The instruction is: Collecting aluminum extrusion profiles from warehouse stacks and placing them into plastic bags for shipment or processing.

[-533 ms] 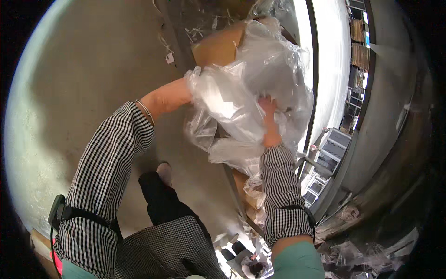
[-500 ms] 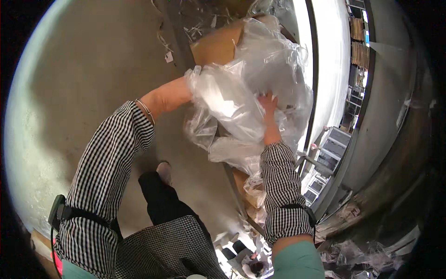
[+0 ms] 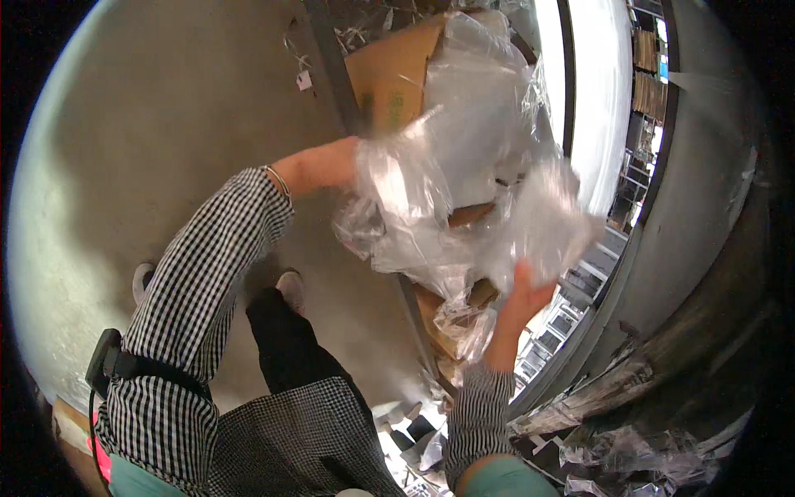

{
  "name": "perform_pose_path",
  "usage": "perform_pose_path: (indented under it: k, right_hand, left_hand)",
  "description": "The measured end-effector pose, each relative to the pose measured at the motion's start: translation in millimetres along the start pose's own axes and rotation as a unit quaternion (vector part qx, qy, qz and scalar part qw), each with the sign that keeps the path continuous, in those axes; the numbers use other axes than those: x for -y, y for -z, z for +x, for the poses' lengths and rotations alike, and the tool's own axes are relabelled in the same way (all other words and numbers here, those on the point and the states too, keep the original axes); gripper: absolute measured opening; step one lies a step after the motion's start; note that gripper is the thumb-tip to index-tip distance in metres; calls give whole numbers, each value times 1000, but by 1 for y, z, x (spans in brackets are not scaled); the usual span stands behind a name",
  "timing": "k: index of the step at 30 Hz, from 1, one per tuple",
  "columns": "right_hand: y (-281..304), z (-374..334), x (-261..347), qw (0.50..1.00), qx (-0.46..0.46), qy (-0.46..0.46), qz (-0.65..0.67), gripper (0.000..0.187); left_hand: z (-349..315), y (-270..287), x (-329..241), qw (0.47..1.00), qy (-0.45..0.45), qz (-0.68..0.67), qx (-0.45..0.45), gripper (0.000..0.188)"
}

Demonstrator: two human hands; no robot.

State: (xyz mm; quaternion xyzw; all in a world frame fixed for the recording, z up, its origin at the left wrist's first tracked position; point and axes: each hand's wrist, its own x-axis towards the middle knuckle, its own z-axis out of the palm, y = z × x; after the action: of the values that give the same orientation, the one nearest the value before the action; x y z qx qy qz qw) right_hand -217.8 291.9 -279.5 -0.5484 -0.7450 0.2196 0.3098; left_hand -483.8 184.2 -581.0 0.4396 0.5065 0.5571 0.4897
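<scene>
A heap of crumpled clear plastic bags [image 3: 414,190] spreads over brown cardboard [image 3: 393,79] in the middle of the view. My left hand [image 3: 351,157] reaches into the bags from the left, its fingers hidden behind shiny film. To the right, my right hand [image 3: 523,300] grips a bunched clear plastic bag [image 3: 546,219] at its lower end, holding it up off the heap. That bag looks smeared by motion. Between the two bunches of film, bits of the cardboard below show through.
A dark metal edge [image 3: 335,79] runs along the left side of the heap. Loose scraps and a white tag [image 3: 304,80] lie on the grey floor [image 3: 190,108]. More plastic film [image 3: 621,455] sits at lower right. Metal racks [image 3: 571,302] stand off to the right.
My right hand has moved toward me and to the right, lifting a bag off the heap. My left hand has shifted slightly right. More cardboard is uncovered.
</scene>
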Motion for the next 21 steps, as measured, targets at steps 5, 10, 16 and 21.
perform_pose_path:
  k: [5, 10, 16, 21]
  right_hand:
    - [-167, 72, -40, 907, 260, 137, -300, 71]
    - [-147, 33, -53, 932, 135, 265, -208, 42]
    - [-26, -145, -128, 857, 350, 274, -259, 26]
    - [-1, -138, -213, 866, 92, -478, 113, 65]
  left_hand:
    - [-8, 12, -7, 997, -19, 56, -44, 55]
    - [-78, 54, -47, 939, -130, 273, -162, 81]
    - [-379, 78, -40, 886, 207, 276, -310, 73]
    - [-565, 13, -86, 842, 391, 270, -257, 55]
